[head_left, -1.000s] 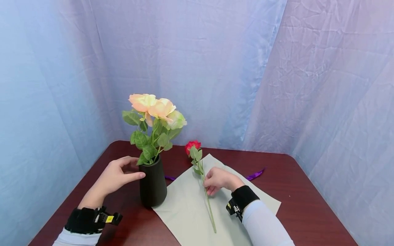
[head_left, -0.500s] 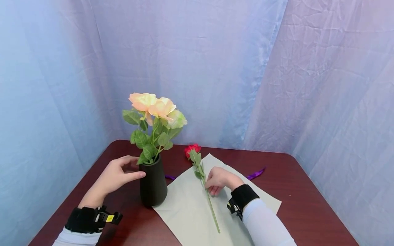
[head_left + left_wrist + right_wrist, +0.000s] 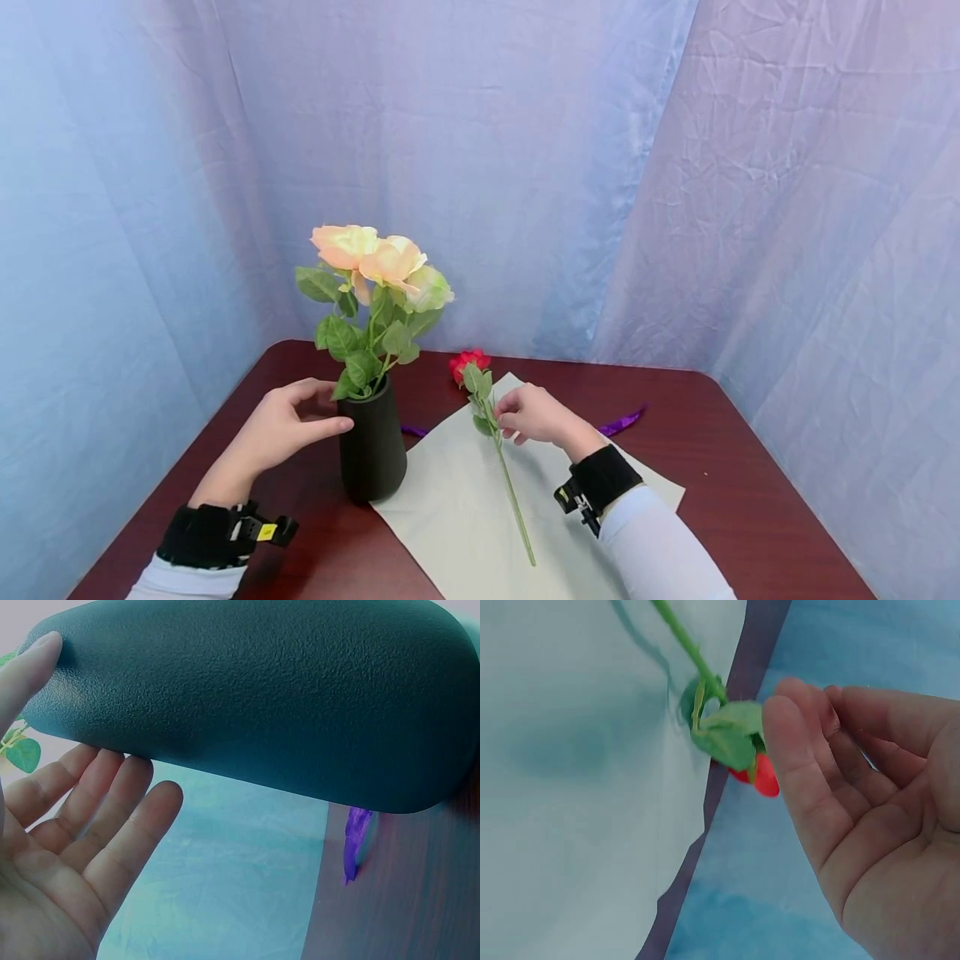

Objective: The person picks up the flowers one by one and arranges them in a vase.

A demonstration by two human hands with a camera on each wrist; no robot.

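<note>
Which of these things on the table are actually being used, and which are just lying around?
In use: black vase touched by the left hand; red rose lying on the pale paper sheet, by the right hand.
Lying about: purple ribbon; peach flowers standing in the vase.

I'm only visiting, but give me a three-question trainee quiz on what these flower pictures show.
1. True or false: the left hand touches the black vase.
2. What does the red rose have its stem lying on: A) a tray, B) the pale green paper, C) a basket?
3. Fill in: the right hand is ____, gripping nothing.

Key: 1 true, thumb and fingers on its side. 2 B. 3 open, beside the rose's leaves.
</note>
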